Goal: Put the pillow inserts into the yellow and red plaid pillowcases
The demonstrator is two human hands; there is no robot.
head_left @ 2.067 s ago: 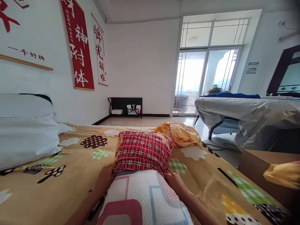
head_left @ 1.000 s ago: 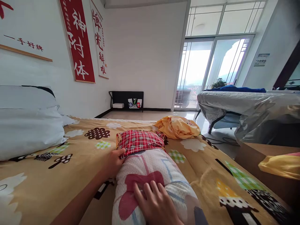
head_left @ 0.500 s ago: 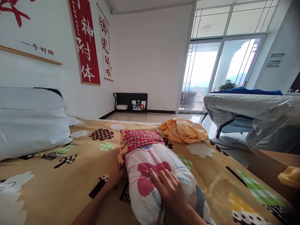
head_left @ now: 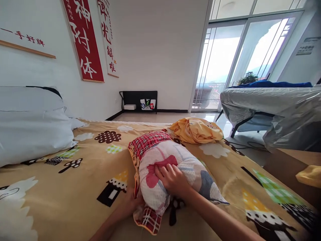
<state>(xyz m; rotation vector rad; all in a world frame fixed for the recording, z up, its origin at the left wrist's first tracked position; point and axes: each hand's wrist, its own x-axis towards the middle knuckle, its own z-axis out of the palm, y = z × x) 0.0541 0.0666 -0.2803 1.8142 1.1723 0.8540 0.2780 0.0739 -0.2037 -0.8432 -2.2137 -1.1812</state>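
A white pillow with pink flower and blue-grey patterns lies on the bed in front of me. Its far end is inside a red plaid pillowcase, whose orange-edged rim runs down the pillow's left side to a loose near corner. My right hand presses on top of the pillow, fingers curled into the pink flower. Low on the left, my left hand grips the pillowcase's edge, its fingertips partly hidden by the cloth.
The patterned tan bedsheet spreads all round. A crumpled yellow cloth lies beyond the pillow, and white stuffed bundles stand at left. A cardboard box and a plastic-covered table are at right.
The pillow has turned, its near end swinging right. My left hand has come nearer along the pillowcase edge, and a red plaid corner now shows at the near side. The view tilts lower.
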